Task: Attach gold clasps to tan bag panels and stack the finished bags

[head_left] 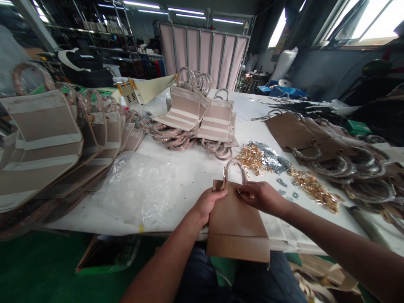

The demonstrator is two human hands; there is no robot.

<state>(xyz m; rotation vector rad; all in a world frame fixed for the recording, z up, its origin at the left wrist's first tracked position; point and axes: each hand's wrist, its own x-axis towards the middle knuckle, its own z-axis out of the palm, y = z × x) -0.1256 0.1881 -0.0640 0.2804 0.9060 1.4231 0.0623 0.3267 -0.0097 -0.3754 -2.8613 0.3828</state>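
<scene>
A brown bag panel [236, 219] with a plastic-wrapped handle rises from the table's front edge toward its middle, its lower flap hanging over the edge. My left hand [210, 204] is closed on the panel's upper left corner, by the handle's base. Close to the top edge on the right, my right hand [257, 195] pinches a small gold-coloured metal piece [239, 191] against the panel. Just beyond lie a pile of gold metal pieces [251, 158], grey metal plates [273, 158] and a second gold pile [315, 187].
Striped bag panels with wrapped handles [186, 107] stand at the back middle, more [47, 139] at the left. Clear plastic [135, 185] lies left of my arm. Brown bags [315, 139] are stacked at the right, near black strips [293, 105].
</scene>
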